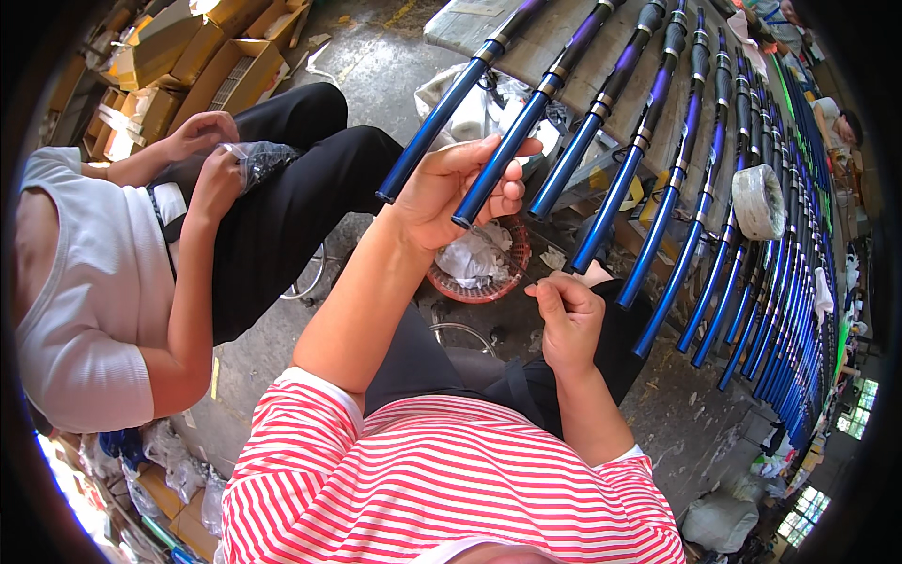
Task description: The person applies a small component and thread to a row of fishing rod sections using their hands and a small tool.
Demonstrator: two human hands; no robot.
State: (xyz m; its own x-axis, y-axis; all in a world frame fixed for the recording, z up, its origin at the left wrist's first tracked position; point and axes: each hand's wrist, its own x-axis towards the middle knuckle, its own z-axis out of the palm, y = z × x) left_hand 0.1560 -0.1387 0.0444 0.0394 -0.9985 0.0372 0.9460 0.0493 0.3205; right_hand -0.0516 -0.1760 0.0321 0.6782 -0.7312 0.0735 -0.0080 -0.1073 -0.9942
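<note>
A row of glossy blue fishing rods (pixel 615 193) slants off the bench, their butt ends toward me. My left hand (pixel 451 188) is closed around the lower part of the second rod (pixel 507 155) from the left, its fingers curling round from underneath. Just above my left wrist lies the end of the leftmost rod (pixel 427 141). My right hand (pixel 571 324) is drawn back below the rods, fingers curled and thumb pressed to the index finger. Whatever it may pinch is too small or hidden to make out. Behind its knuckles shows a pale pinkish scrap (pixel 592 274).
Under the rods stands a red basket (pixel 479 293) with white scraps. A tape roll (pixel 758 203) rests on the rods at right. On my left sits a co-worker (pixel 89 282) handling a clear plastic bag (pixel 263 162). Cardboard boxes (pixel 230 80) are stacked at far left.
</note>
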